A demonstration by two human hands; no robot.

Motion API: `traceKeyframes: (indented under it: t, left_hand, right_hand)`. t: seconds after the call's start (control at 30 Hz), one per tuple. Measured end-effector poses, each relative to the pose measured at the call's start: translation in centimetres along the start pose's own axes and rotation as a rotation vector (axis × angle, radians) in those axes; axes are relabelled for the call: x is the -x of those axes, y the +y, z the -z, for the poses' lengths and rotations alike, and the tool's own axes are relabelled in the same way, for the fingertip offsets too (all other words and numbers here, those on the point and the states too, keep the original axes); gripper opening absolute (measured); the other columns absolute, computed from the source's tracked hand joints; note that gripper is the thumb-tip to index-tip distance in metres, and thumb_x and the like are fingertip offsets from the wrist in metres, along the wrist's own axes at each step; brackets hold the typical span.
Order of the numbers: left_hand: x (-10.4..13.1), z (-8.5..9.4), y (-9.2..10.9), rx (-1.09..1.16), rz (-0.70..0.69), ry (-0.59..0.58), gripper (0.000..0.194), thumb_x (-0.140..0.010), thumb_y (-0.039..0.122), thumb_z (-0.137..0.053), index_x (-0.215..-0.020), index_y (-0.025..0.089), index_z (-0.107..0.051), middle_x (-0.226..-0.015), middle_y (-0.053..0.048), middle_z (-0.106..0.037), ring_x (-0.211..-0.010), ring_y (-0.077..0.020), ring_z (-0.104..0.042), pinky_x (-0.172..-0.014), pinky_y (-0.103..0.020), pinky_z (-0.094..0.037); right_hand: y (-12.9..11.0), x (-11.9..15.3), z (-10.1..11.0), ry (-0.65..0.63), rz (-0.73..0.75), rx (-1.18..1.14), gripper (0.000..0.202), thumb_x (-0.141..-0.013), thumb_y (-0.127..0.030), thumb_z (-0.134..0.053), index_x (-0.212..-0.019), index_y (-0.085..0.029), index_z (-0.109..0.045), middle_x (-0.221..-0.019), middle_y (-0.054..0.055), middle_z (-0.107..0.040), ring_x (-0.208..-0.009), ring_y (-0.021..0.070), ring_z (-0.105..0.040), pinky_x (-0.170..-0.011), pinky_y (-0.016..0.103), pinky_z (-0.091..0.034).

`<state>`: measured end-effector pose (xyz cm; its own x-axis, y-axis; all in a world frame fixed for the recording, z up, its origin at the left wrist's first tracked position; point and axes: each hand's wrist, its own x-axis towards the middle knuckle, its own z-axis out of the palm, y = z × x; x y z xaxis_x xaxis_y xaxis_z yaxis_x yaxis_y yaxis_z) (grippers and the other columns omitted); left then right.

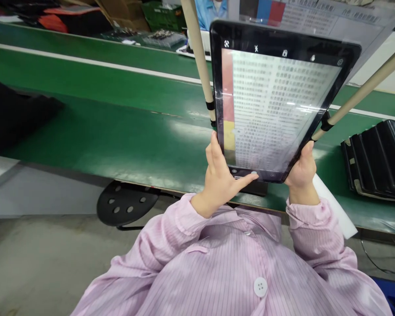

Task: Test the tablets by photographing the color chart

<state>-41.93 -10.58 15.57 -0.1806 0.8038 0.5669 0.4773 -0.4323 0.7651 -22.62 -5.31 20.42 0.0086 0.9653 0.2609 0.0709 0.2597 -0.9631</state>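
A black-framed tablet (276,109) is held up over the green bench, tilted, with a camera-like view of a printed sheet on its screen. My left hand (219,177) grips its lower left edge, the thumb lying across the bottom of the screen near a round button. Around the lower right edge is my right hand (302,169), its fingers partly hidden behind the tablet. Behind the tablet, printed sheets (322,19) in a clear cover show at the top. Two beige poles (199,48) with black clips flank the tablet.
Several black devices (375,160) stand in a row on the green bench (118,136) at right. Black cloth (16,114) lies at left. A black stool (128,204) is below the bench edge. Across the bench are a person in blue (210,13) and a green crate (164,16).
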Motion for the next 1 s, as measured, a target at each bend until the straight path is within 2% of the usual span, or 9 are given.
traceKeyframes:
  t: [0.1, 0.2, 0.3, 0.37, 0.47, 0.63, 0.77, 0.9, 1.0]
  left_hand:
    - [-0.3, 0.5, -0.1, 0.107, 0.025, 0.018, 0.116, -0.076, 0.082, -0.077, -0.164, 0.02, -0.034, -0.167, -0.022, -0.038, -0.161, -0.0459, -0.028, -0.131, -0.063, -0.025]
    - [-1.1, 1.3, -0.3, 0.437, 0.156, 0.069, 0.08, -0.092, 0.078, -0.061, -0.154, 0.028, -0.051, -0.153, -0.014, -0.058, -0.153, -0.0376, -0.048, -0.128, -0.056, -0.038]
    - [-1.9, 1.9, -0.7, 0.734, 0.369, 0.055, 0.06, -0.09, 0.068, -0.074, -0.139, 0.035, -0.066, -0.14, -0.006, -0.071, -0.141, -0.0307, -0.062, -0.122, -0.048, -0.048]
    - [-2.1, 1.9, -1.1, 0.825, 0.472, 0.033, 0.057, -0.084, 0.06, -0.084, -0.135, 0.038, -0.07, -0.14, -0.002, -0.073, -0.137, -0.028, -0.066, -0.118, -0.044, -0.053]
    - [-1.7, 1.3, -1.5, 0.9, 0.567, 0.009, 0.055, -0.083, 0.055, -0.087, -0.134, 0.042, -0.072, -0.141, 0.001, -0.075, -0.132, -0.024, -0.07, -0.11, -0.038, -0.059]
    - [-0.4, 0.2, -2.0, 0.954, 0.624, -0.044, 0.053, -0.083, 0.052, -0.089, -0.133, 0.044, -0.074, -0.14, 0.003, -0.076, -0.128, -0.0196, -0.072, -0.11, -0.032, -0.059]
    - [0.0, -0.1, -1.8, 0.896, 0.621, -0.043, 0.051, -0.083, 0.055, -0.088, -0.131, 0.043, -0.076, -0.136, 0.002, -0.078, -0.131, -0.0228, -0.071, -0.116, -0.038, -0.056]
    - [-0.2, -0.3, -0.5, 0.855, 0.65, -0.048, 0.053, -0.082, 0.057, -0.088, -0.131, 0.039, -0.077, -0.137, -0.002, -0.077, -0.139, -0.028, -0.066, -0.118, -0.045, -0.056]
    - [-0.4, -0.9, 0.5, 0.881, 0.663, -0.07, 0.052, -0.084, 0.056, -0.087, -0.132, 0.039, -0.076, -0.145, -0.002, -0.073, -0.145, -0.0294, -0.061, -0.119, -0.048, -0.055]
  right_hand:
    - [0.2, 0.2, 0.0, 0.014, -0.023, -0.034, 0.098, -0.087, -0.098, -0.024, -0.154, -0.034, -0.054, -0.147, 0.007, -0.067, -0.158, 0.0348, -0.043, -0.12, 0.06, -0.053]
    - [0.2, 1.0, 0.2, 0.003, -0.013, -0.068, 0.092, -0.09, -0.095, -0.029, -0.154, -0.035, -0.055, -0.152, 0.004, -0.065, -0.159, 0.0326, -0.042, -0.126, 0.056, -0.049]
    - [-0.6, 2.0, 0.6, -0.022, 0.109, -0.039, 0.079, -0.096, -0.087, -0.038, -0.158, -0.041, -0.051, -0.163, -0.002, -0.055, -0.162, 0.0293, -0.038, -0.133, 0.051, -0.039]
    - [-1.7, 2.4, 1.0, -0.05, 0.181, 0.038, 0.08, -0.096, -0.087, -0.04, -0.163, -0.044, -0.042, -0.169, -0.006, -0.047, -0.164, 0.0285, -0.034, -0.135, 0.05, -0.036]
    - [-3.4, 2.3, 1.8, -0.104, 0.256, 0.133, 0.087, -0.096, -0.087, -0.038, -0.17, -0.042, -0.029, -0.172, -0.006, -0.042, -0.165, 0.0293, -0.032, -0.135, 0.051, -0.035]
    - [-4.5, 1.4, 3.2, -0.086, 0.372, 0.273, 0.075, -0.104, -0.075, -0.038, -0.171, -0.04, -0.027, -0.177, -0.007, -0.033, -0.166, 0.029, -0.027, -0.137, 0.049, -0.028]
    - [-3.3, 1.1, 4.0, -0.024, 0.28, 0.331, 0.079, -0.101, -0.078, -0.043, -0.169, -0.039, -0.032, -0.176, -0.005, -0.036, -0.166, 0.0309, -0.026, -0.136, 0.052, -0.029]
    - [-2.0, 1.0, 4.4, 0.06, 0.192, 0.209, 0.091, -0.092, -0.092, -0.039, -0.168, -0.043, -0.032, -0.174, -0.006, -0.038, -0.166, 0.0331, -0.026, -0.133, 0.055, -0.035]
    - [-1.8, 1.3, 4.0, 0.124, 0.173, 0.212, 0.103, -0.086, -0.087, -0.06, -0.171, -0.044, -0.021, -0.174, 0.0, -0.036, -0.165, 0.0378, -0.029, -0.128, 0.061, -0.041]
